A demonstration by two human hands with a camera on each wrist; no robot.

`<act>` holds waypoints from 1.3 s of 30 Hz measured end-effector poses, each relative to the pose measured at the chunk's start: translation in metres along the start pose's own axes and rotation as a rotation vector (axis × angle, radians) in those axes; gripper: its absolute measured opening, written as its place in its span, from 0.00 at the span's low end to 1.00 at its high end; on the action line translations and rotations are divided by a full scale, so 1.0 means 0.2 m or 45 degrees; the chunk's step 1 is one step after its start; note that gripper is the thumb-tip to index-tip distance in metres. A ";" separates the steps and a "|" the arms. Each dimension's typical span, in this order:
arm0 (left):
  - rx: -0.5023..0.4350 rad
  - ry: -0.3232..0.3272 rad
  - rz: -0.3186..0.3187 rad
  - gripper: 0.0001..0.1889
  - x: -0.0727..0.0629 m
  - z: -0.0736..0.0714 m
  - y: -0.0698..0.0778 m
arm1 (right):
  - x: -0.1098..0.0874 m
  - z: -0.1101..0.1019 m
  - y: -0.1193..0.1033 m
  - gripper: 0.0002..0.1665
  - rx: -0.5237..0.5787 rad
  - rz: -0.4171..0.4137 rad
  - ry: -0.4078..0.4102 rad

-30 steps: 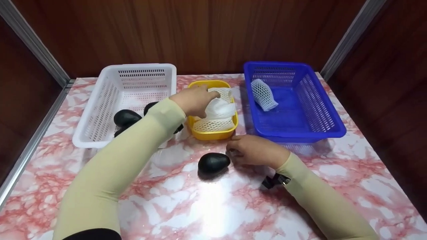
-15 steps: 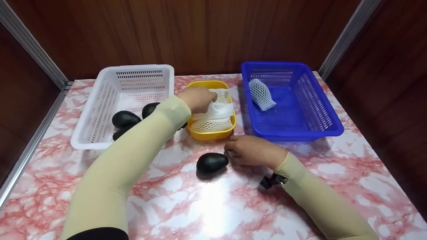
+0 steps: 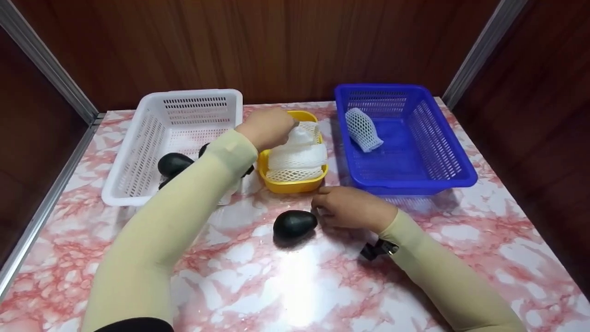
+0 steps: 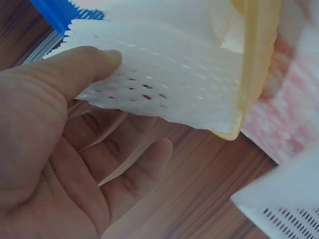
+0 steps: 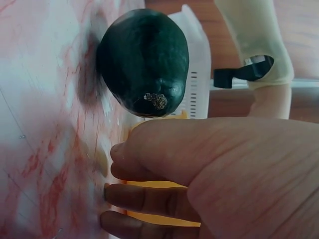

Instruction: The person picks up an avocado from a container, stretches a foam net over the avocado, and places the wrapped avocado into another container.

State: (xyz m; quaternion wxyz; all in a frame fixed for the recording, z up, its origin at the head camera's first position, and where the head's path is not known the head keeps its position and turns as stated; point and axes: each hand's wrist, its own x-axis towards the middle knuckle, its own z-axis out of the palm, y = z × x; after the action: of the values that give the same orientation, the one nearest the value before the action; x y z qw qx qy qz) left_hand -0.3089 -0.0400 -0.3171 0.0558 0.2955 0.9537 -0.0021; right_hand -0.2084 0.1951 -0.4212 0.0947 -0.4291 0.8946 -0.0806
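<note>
My left hand (image 3: pixel 268 128) is over the back left of the yellow basket (image 3: pixel 292 186). In the left wrist view its thumb lies on top of a white foam net sleeve (image 4: pixel 164 74) and the index finger is underneath, pinching its end. Other foam net sleeves (image 3: pixel 295 175) lie in the same basket. On the table in front of it rests a dark avocado (image 3: pixel 295 224), its stem scar facing the right wrist camera. My right hand (image 3: pixel 352 207) rests on the table just right of the avocado, fingers loosely bent and holding nothing.
At the left a white basket (image 3: pixel 122 201) holds several avocados (image 3: pixel 174 163), partly hidden by the left arm. A blue basket (image 3: pixel 410 186) at the right contains one netted piece (image 3: pixel 362 130). Wood-grain panels (image 3: pixel 286 50) stand behind the table and at its sides.
The left hand has gone from spread fingers above the yellow basket to pinching a foam net sleeve, moving slightly back. The sleeves there have shifted. The right hand and avocado have stayed put.
</note>
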 end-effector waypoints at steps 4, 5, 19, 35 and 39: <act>0.018 0.064 0.006 0.20 -0.04 -0.06 0.00 | 0.00 0.00 0.00 0.16 0.001 -0.010 0.006; 0.021 0.080 0.006 0.21 -0.06 -0.07 0.01 | 0.00 0.00 0.00 0.15 -0.002 -0.015 0.010; -0.011 0.528 0.024 0.16 -0.39 -0.13 0.06 | 0.01 0.01 0.01 0.14 -0.019 -0.023 0.033; -0.026 0.837 0.213 0.10 -0.79 0.16 0.23 | 0.01 0.02 0.01 0.15 -0.028 -0.012 0.031; -0.002 0.797 0.171 0.11 -0.84 0.29 0.26 | 0.01 0.03 0.01 0.15 -0.024 -0.016 0.040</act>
State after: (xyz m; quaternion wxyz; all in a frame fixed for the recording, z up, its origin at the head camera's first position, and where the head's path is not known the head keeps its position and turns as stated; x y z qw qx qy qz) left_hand -0.1358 -0.0932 -0.3549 -0.2401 0.3440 0.9030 0.0933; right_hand -0.2096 0.1945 -0.4267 0.0762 -0.4344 0.8939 -0.0796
